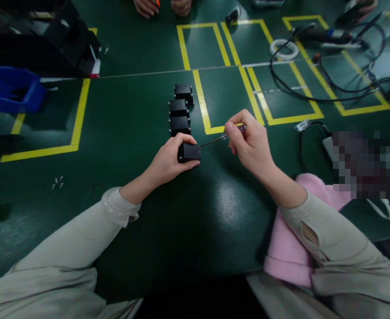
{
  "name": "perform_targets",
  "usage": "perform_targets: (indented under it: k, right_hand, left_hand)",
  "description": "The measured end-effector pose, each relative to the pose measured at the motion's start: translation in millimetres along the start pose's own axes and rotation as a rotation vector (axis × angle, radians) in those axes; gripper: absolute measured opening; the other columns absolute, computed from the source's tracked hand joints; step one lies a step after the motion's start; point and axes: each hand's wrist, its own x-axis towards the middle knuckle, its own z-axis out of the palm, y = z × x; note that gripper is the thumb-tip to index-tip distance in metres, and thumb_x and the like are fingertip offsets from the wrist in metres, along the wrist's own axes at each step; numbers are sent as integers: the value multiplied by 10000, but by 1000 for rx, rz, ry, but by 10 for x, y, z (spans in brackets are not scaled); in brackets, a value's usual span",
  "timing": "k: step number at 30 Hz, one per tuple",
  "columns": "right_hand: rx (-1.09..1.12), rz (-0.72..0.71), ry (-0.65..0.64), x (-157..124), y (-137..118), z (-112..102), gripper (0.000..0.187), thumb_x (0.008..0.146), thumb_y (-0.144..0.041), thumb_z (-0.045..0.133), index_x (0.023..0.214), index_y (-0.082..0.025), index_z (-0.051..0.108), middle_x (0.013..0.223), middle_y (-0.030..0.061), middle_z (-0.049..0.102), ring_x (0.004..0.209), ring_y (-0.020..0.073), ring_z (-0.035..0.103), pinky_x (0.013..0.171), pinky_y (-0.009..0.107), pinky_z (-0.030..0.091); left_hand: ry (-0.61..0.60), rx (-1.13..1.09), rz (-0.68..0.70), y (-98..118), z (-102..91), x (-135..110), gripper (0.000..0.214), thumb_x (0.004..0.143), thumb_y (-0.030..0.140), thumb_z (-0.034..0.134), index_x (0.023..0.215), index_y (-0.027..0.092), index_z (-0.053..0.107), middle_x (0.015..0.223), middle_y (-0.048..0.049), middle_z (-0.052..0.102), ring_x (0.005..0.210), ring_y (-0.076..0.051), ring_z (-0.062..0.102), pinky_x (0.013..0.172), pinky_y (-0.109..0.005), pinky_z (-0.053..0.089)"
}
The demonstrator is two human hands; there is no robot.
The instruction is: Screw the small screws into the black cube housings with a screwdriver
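Observation:
My left hand (169, 160) grips a small black box (191, 153) on the green table, thumb on the far side and fingers along the near side. In my right hand (250, 141) is a thin screwdriver (220, 138), pinched by its clear handle. Its shaft slants down to the left, and the tip meets the right end of the box; whether it sits in a screw is too small to tell. Just beyond my left hand, several similar black boxes stand in a row, among them a near one (179, 124) and the farthest one (183, 91). Small shiny screws show at their corners.
Several loose screws (58, 182) lie at left. A blue bin (12, 91) and dark racks stand at the far left. Pink cloth (290, 252) lies under my right forearm. A cabled tool (324, 34) and white tape roll (284, 49) lie far right. Another person's hands (147, 7) are opposite.

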Motion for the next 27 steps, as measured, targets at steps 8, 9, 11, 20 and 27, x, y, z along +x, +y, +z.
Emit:
perform_targets:
  k: [8,9,11,20,27]
  right_hand:
    - [-4,29,12,3,-3,-9,193,1020,-423,499,955,-244,534,765,-26,554,635,112,528,597,296,422]
    - [-12,28,14,4,-3,-13,224,1021,-436,496,914,-243,534,733,-31,537,626,112,519,593,294,417]
    - [-28,23,25,6,2,-18,280,1020,-460,502,847,-241,527,677,-41,498,592,105,489,578,289,402]
    - [-10,31,36,15,7,-19,260,1010,-499,506,926,-255,541,716,-31,532,601,115,517,545,297,411]
    - [-5,19,33,6,18,-13,212,1007,-441,533,920,-249,546,696,-48,517,550,100,479,541,296,391]
  left_hand:
    - [-4,-8,6,3,-11,-1,429,813,359,750,1169,214,559,1189,-49,642,1085,-248,618,932,-371,475]
    - [-7,-7,1,4,-13,-1,431,814,361,748,1172,216,559,1191,-50,641,1087,-249,618,931,-372,477]
    - [-12,-4,-3,2,-15,-2,435,816,367,746,1179,220,558,1194,-51,640,1087,-249,619,932,-375,480]
    - [-13,-11,-8,0,-16,-9,432,819,368,747,1181,222,559,1197,-53,639,1089,-255,621,938,-387,481]
    - [-13,-9,-6,25,-23,0,428,811,359,745,1166,213,557,1191,-55,642,1090,-253,619,954,-383,475]
